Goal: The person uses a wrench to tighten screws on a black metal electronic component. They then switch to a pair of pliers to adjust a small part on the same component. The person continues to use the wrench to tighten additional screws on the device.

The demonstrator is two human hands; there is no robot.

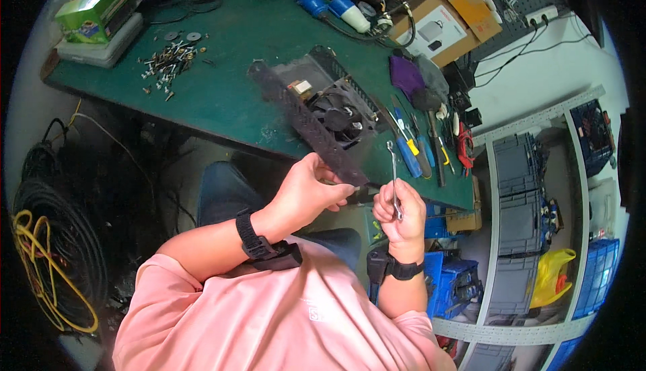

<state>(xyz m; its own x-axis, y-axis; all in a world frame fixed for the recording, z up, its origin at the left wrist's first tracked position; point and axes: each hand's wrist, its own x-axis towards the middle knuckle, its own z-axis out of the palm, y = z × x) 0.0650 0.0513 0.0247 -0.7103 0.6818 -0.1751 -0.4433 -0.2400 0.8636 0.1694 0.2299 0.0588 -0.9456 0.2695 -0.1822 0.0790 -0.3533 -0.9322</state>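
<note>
A black metal case [296, 116] lies across the near edge of the green bench, with a dark cooling fan [334, 112] and a small pale component [301, 87] inside. My left hand [306, 186] is closed at the near end of the case, thumb pointing right along its lower edge; the fingertips are partly hidden. To the right of the case corner, my right hand [402, 213] grips a silver combination wrench [393, 162] upright, one end above the fist and the other below.
Screwdrivers [410, 152], other hand tools and a red tool [465, 147] lie right of the case. A screw pile [168, 64] sits far left near a green box [95, 9]. Blue plugs [330, 7] and a cardboard box [441, 17] are behind. Shelves with bins [519, 223] stand right.
</note>
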